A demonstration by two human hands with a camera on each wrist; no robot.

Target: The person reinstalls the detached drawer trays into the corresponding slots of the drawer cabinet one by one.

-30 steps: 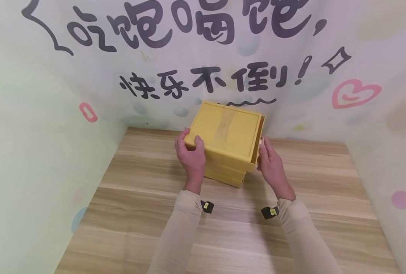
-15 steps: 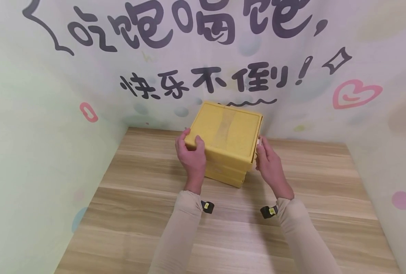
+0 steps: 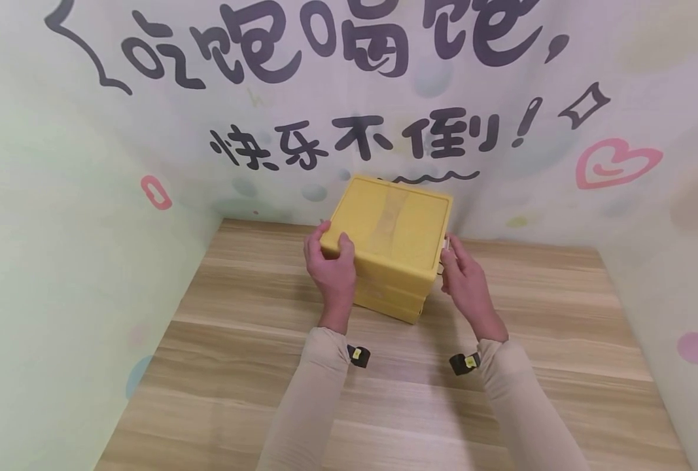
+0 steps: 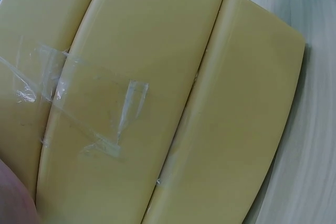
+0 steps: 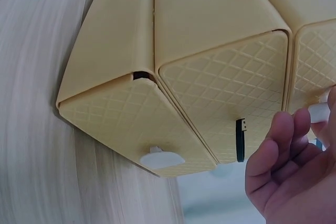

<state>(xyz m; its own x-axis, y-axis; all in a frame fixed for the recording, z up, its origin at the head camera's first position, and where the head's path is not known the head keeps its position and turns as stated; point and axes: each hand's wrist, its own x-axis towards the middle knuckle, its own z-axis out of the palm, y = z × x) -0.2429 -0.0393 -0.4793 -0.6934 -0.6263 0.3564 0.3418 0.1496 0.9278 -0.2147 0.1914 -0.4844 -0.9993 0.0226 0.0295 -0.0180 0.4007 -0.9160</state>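
A yellow three-tier drawer cabinet [image 3: 384, 229] stands turned at an angle on the wood-grain table. My left hand [image 3: 332, 275] grips its near left top corner, thumb and fingertips around the edge. On the opposite side, my right hand [image 3: 465, 278] holds the white handle [image 5: 318, 112] of the top drawer with fingers and thumb. All three lattice-patterned drawer fronts face right. A black strap [image 5: 240, 140] hangs from the middle drawer front [image 5: 226, 87], while the bottom drawer front [image 5: 121, 124] carries a white knob [image 5: 161, 159]. Clear tape [image 4: 131, 106] crosses the side near my left hand.
The wooden table [image 3: 237, 366] reaches out on both sides of the cabinet. Behind it hangs a white backdrop [image 3: 301, 104] with dark lettering, and pale walls close off the left and right. A dark gap [image 5: 140, 75] shows at the bottom drawer's top edge.
The top drawer, which stuck out on the right a second ago, has slid left into the cabinet with my right hand on its handle. The left hand keeps its grip.
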